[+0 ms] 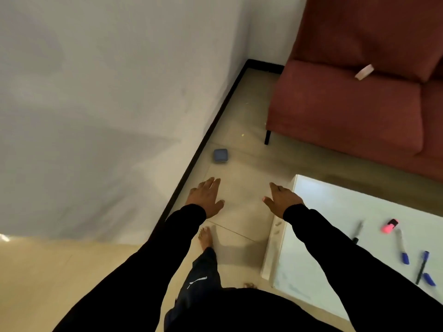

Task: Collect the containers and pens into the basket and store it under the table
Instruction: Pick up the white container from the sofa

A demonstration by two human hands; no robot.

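A small blue-grey square container (220, 155) lies on the floor beside the black skirting, just beyond my hands. My left hand (206, 197) is stretched out above the floor, fingers apart and empty. My right hand (281, 198) is also open and empty, near the corner of the white table (318, 204). On the table at the right lie a black pen (357, 232), a pink highlighter (390, 226), a marker with a blue cap (402, 247) and another blue-capped pen (423, 267). No basket is in view.
A dark red sofa (347, 101) stands at the back right with a small pale object (364, 72) on its seat. A white wall (96, 92) fills the left. My bare foot (205, 237) is on the tiled floor between wall and table.
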